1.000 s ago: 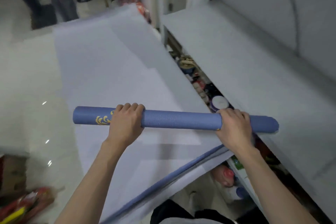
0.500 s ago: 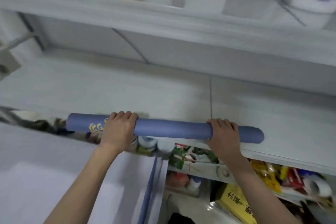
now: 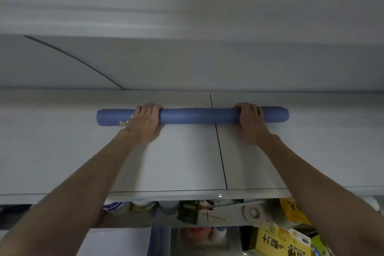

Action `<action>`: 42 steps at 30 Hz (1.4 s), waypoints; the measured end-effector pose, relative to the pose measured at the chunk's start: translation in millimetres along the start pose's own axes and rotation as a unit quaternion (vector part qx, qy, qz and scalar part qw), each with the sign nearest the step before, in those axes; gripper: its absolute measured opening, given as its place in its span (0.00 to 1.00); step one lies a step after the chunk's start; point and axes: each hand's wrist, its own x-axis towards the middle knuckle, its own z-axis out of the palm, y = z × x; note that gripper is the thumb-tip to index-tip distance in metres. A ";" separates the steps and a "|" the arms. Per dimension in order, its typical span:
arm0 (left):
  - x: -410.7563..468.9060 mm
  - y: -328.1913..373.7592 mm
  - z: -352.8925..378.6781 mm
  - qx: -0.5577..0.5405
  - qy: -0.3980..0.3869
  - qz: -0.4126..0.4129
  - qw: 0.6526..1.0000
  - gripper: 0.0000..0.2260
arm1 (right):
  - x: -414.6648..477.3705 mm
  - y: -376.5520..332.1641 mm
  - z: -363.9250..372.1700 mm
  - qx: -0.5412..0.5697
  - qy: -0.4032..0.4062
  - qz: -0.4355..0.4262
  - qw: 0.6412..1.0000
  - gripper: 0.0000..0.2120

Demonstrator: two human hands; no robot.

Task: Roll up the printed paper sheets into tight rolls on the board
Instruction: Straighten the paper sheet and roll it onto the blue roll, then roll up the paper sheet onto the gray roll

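Observation:
A tight blue paper roll [image 3: 197, 116] with a small yellow print near its left end lies crosswise over a pale grey shelf board [image 3: 182, 162]. My left hand [image 3: 145, 123] grips the roll near its left end, fingers curled over the top. My right hand [image 3: 250, 121] grips it near the right end in the same way. Both arms reach forward from the bottom of the view. I cannot tell whether the roll touches the board.
A grey back wall [image 3: 187, 64] rises behind the board, with another shelf blurred above. A thin dark seam [image 3: 220, 151] splits the board. Below its front edge sit packed goods, among them a yellow carton [image 3: 278, 243] and white tubs [image 3: 143, 206].
Both hands have carried the roll away from the flat sheets on the left table, turned right, and reached it forward over the shelf board. The view has swung with them.

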 end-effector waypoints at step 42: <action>-479.5 273.9 -125.4 -0.218 -0.037 -0.784 0.580 0.12 | -230.3 -320.7 17.3 0.138 -0.431 -0.617 0.644 0.13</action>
